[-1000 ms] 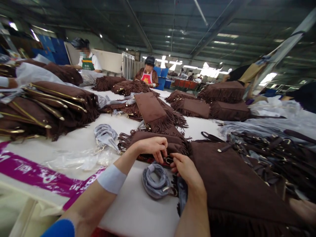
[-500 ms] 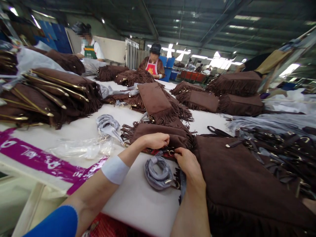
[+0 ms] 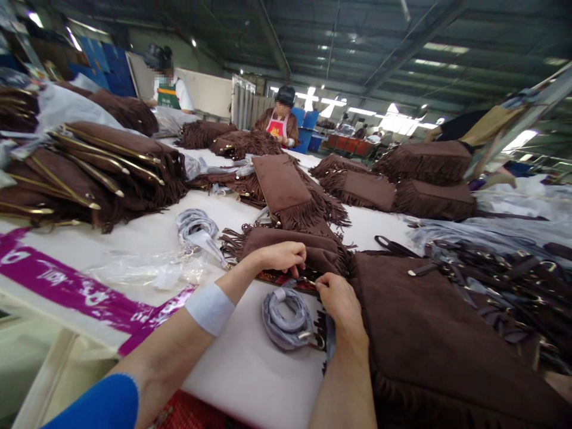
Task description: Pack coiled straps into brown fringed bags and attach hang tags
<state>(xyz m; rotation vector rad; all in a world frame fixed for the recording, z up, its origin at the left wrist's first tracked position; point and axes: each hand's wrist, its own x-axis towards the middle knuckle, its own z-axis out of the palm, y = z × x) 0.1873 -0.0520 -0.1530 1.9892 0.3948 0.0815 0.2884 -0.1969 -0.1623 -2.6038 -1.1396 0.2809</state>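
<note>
In front of me a dark brown fringed bag lies on the white table, its near edge showing a reddish patterned strip. My left hand is over that edge with its fingers curled; what they grip, if anything, is hidden. Just to its right, my right hand pinches a small metal clasp at the bag's edge. Close below both hands lies a coiled strap wrapped in pale plastic, with a metal hook at its end. A larger brown fringed bag lies flat beside my right forearm.
Stacked brown bags with gold zippers are at the left. Another plastic-wrapped strap coil and clear plastic lie nearer. Many dark straps are heaped at the right. Two people work across the table, among more fringed bags.
My left fingers have uncurled a little and dipped toward the bag's edge. My right hand has moved slightly down, with the clasp at its fingertips. The view has shifted a little.
</note>
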